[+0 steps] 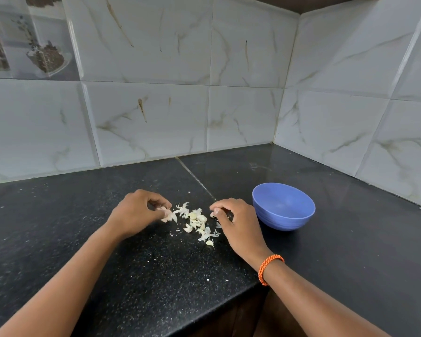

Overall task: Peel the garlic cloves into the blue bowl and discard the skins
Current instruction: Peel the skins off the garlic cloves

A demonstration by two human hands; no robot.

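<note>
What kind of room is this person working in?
Most likely a home kitchen: a black speckled stone countertop meets a white marble-patterned tiled wall in a corner, with a pile of garlic cloves and skins beside a round blue plastic bowl.

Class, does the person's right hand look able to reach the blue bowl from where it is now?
Probably yes. The right hand sits just beside the blue bowl on the black countertop, and nothing lies between them; the garlic pile is on its other side.

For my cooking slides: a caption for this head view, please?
Both hands, left hand and right hand, pick at garlic pile beside empty blue bowl.
</note>
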